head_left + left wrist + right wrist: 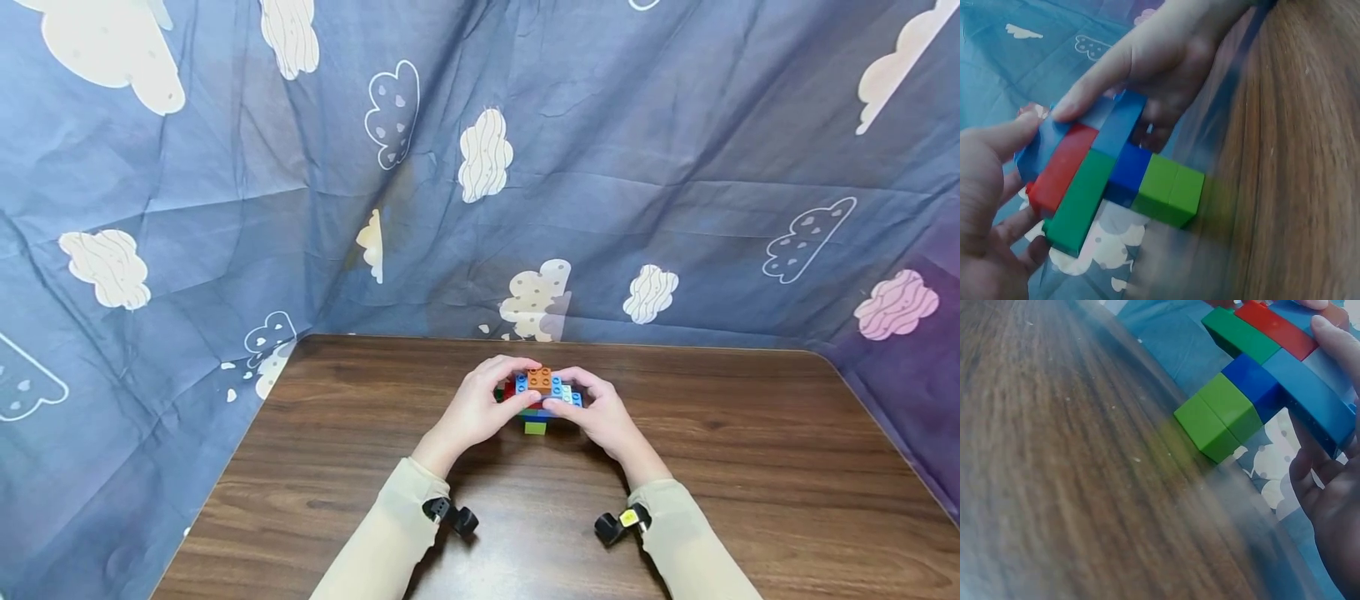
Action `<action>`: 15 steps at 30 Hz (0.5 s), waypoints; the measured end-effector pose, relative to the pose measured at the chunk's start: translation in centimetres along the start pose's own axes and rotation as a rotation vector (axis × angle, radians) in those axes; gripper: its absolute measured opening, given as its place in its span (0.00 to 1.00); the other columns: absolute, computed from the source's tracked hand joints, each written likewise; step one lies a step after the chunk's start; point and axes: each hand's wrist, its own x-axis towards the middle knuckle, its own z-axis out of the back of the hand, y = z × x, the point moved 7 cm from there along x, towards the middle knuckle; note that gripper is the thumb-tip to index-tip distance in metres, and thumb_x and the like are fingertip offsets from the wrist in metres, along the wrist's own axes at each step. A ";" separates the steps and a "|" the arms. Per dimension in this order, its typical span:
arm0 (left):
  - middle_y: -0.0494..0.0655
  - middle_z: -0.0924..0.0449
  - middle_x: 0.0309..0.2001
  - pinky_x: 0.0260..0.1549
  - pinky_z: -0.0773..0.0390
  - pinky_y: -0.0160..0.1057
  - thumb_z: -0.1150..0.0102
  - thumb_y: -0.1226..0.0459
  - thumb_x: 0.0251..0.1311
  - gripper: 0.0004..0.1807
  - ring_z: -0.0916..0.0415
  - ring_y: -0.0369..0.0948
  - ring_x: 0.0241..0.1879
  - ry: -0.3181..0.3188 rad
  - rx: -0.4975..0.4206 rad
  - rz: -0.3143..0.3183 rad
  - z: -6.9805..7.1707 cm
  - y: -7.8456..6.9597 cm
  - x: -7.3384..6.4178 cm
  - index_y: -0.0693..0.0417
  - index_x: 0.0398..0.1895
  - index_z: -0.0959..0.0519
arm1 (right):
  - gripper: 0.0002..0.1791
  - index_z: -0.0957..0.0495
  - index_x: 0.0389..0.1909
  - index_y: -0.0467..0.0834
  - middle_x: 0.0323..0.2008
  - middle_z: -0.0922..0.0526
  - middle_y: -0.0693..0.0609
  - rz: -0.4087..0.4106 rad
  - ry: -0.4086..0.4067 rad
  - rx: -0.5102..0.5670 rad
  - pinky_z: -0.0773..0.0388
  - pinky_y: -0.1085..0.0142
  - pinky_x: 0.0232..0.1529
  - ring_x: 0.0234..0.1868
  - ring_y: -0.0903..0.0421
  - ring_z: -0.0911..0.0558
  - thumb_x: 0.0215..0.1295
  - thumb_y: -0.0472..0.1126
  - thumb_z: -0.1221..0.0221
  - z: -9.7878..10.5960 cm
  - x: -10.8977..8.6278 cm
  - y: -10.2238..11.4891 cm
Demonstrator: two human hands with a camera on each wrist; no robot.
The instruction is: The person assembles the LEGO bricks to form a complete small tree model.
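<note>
Both hands hold a stack of toy building blocks [536, 412] just over the table, towards its back edge. An orange block [540, 381] tops it, between the left hand's [468, 408] thumb and forefinger. The right hand [606, 417] grips the other end, its thumb at the near side and fingers behind. In the left wrist view, a green block [1079, 209] and a long blue block [1119, 128] meet above a dark blue block [1129, 178]. A red block [1065, 164] sits on the green one. Two lime blocks [1219, 415] form the foot. Fingers hide the far side.
The brown wooden table [735, 467] spreads around the hands. Behind it and at both sides hangs a blue cloth [585, 217] with cloud prints. A small black camera [450, 515] is strapped at the left wrist, another camera [621, 523] at the right.
</note>
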 end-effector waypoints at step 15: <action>0.47 0.17 0.65 0.55 0.16 0.52 0.19 0.61 0.62 0.36 0.19 0.43 0.58 0.177 -0.081 0.109 1.5 3.3 -0.6 0.51 0.72 0.24 | 0.35 0.22 0.69 0.47 0.55 0.14 0.45 -0.012 0.087 -0.129 0.18 0.64 0.51 0.52 0.48 0.16 0.62 0.38 0.20 0.9 0.0 1.0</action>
